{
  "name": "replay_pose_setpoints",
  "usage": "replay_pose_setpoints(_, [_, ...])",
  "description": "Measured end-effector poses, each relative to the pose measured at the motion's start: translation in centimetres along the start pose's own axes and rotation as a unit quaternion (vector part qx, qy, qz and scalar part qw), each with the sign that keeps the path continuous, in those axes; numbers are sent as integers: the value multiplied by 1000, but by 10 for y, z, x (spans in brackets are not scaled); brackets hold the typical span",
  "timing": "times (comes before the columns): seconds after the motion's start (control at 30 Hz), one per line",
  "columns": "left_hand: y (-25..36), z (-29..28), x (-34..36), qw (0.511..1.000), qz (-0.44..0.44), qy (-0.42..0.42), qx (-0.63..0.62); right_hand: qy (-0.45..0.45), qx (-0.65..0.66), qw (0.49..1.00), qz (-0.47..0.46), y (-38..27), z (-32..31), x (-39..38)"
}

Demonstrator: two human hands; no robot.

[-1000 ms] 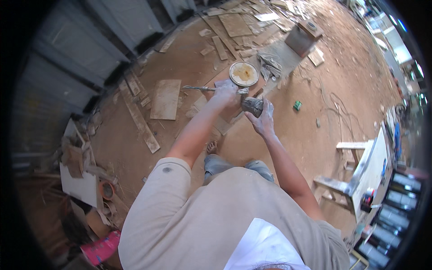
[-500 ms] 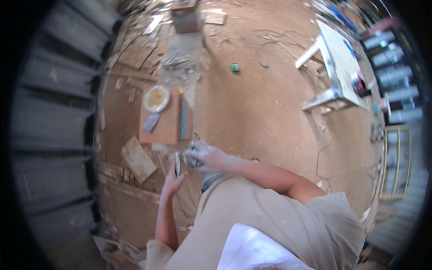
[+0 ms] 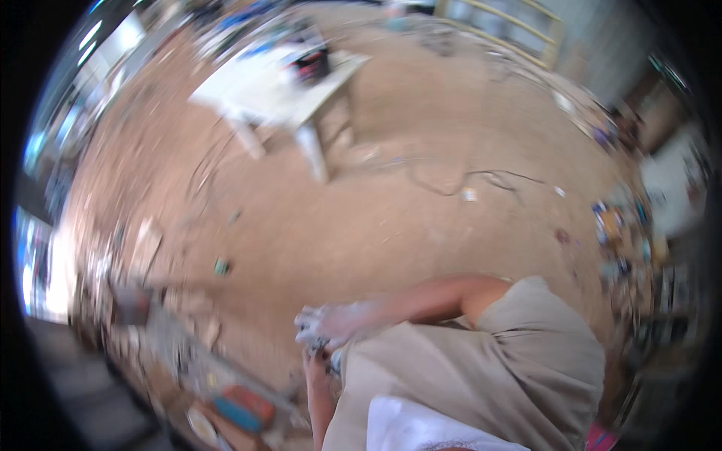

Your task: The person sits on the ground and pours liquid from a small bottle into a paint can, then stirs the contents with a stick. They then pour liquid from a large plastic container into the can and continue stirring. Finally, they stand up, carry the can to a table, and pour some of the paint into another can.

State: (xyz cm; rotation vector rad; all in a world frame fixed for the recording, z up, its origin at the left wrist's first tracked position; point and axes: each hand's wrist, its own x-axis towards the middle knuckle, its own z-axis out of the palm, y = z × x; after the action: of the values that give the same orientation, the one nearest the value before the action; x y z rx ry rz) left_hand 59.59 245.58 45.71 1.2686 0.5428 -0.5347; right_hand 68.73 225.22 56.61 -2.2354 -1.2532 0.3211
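Close in front of my body my two hands meet, blurred by motion. My right hand [image 3: 335,323], coated in pale dust, lies over the fingertips of my left hand [image 3: 317,362], its fingers bent. Under and between them shows a small greyish thing [image 3: 333,364], too smeared to name. My left hand comes up from below, its fingers closed and mostly hidden behind the right one.
A white table [image 3: 263,83] with a dark and red container [image 3: 310,66] on it stands ahead. Cables [image 3: 451,188] and a small green box [image 3: 222,266] lie on the earth floor. At lower left is a reddish-brown block [image 3: 248,406] beside a round tub [image 3: 202,427]; a yellow frame [image 3: 553,45] leans far right.
My view has swung to the right, so the block and tub now sit at lower left and the table ahead. My hands, slightly apart before, have come together nearer my body.
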Motion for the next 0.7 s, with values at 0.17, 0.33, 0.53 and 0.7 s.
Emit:
replay_pose_setpoints(0.17, [36, 11, 81, 992, 27, -113, 41, 113, -10, 989, 90, 37, -27, -18])
replay_pose_setpoints(0.33, [97, 97, 136, 967, -15, -203, 153, 261, 13, 951, 166, 80, -66, -59])
replay_pose_setpoints(0.53, [150, 152, 212, 977, -50, -177, 108, 361, -46, 926, 96, 179, -93, -43])
replay_pose_setpoints(0.7, [174, 153, 238, 986, -35, -141, 76, 288, 30, 957, 32, 232, -132, -10])
